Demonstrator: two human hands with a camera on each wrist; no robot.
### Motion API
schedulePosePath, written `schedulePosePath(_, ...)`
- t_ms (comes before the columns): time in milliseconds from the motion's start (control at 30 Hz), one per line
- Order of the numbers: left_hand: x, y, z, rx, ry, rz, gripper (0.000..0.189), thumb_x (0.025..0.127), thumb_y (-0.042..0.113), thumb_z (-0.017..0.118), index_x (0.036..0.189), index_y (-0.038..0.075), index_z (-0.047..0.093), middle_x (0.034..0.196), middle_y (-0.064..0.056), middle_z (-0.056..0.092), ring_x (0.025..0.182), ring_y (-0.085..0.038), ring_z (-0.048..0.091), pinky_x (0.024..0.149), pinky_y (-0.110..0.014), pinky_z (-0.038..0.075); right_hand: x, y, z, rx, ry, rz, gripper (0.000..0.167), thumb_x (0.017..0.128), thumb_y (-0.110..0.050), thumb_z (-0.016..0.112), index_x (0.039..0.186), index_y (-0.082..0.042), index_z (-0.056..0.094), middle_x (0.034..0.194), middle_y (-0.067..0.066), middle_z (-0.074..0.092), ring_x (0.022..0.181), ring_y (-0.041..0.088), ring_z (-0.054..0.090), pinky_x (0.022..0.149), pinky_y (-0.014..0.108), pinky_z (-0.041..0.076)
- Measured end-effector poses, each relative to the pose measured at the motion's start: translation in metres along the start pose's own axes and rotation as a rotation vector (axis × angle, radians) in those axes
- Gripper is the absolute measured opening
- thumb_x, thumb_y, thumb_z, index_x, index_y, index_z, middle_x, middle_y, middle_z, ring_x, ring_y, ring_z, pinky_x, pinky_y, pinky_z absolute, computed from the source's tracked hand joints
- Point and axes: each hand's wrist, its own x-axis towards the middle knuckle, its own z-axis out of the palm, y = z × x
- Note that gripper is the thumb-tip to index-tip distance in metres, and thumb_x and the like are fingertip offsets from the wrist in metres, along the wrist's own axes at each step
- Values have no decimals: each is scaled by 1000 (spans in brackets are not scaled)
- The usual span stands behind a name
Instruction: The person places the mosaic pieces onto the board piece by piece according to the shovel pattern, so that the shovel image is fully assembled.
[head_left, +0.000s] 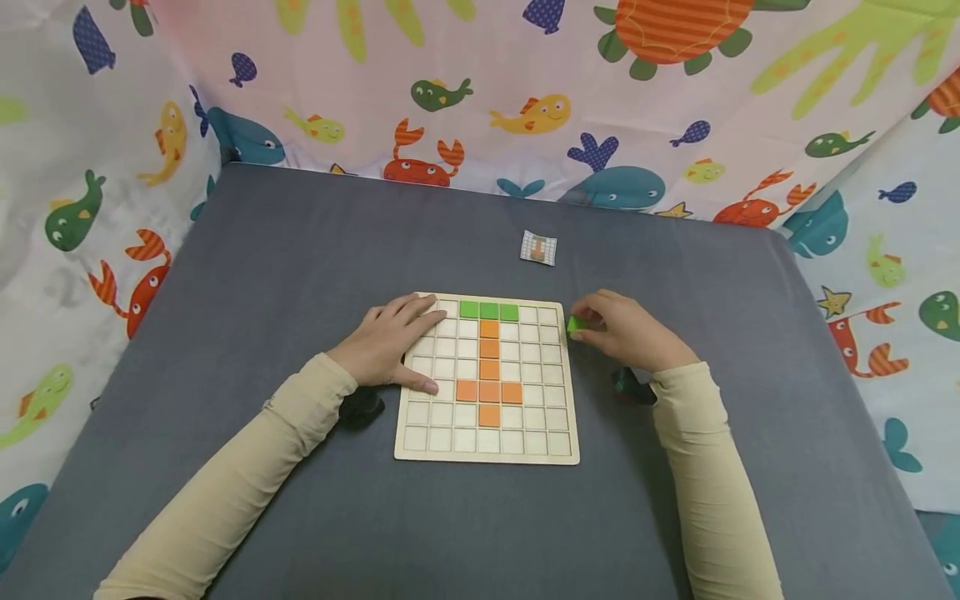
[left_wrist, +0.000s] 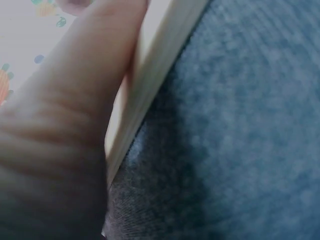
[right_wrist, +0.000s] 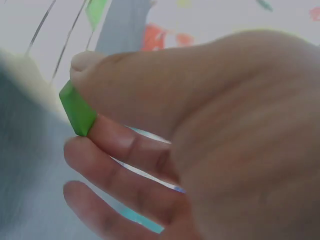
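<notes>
A square wooden grid board point(head_left: 453, 437) lies on the grey cloth. Three green tiles point(head_left: 489, 311) stand side by side in its far row. Several orange tiles point(head_left: 489, 369) run down the middle column, with one more on each side near the lower end, forming a cross. My left hand point(head_left: 390, 343) rests on the board's left edge, fingers spread over the far corner and thumb lower down. Just off the right edge, my right hand point(head_left: 626, 329) pinches a green tile point(right_wrist: 77, 112) between thumb and fingers. In the left wrist view the thumb point(left_wrist: 75, 75) lies along the board's pale side.
A small printed card point(head_left: 538, 248) with a grid pattern lies beyond the board. Dark objects sit beneath the left wrist point(head_left: 362, 408) and beside the right wrist point(head_left: 632, 386). Patterned sea-animal curtains point(head_left: 480, 50) border the grey table point(head_left: 337, 225) at the back and sides.
</notes>
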Motion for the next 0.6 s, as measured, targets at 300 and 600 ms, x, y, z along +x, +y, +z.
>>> schedulePosePath(300, 0, -2, 1, 0, 0, 6, 105, 70, 71, 68, 152, 17, 29, 159, -10, 18, 145, -33, 14, 105, -59, 25, -7, -73, 8, -16, -14, -263, 29, 84, -12, 74, 108, -2, 63, 98, 7, 61, 89, 20, 61, 77, 35, 52)
schedulePosePath(600, -1, -1, -1, 12, -13, -15, 105, 71, 71, 67, 152, 18, 28, 159, -9, 17, 146, -31, 13, 108, -57, 24, -8, -119, 39, -29, -69, -445, 29, 83, -12, 76, 107, -4, 61, 97, 3, 60, 83, 15, 57, 74, 24, 50)
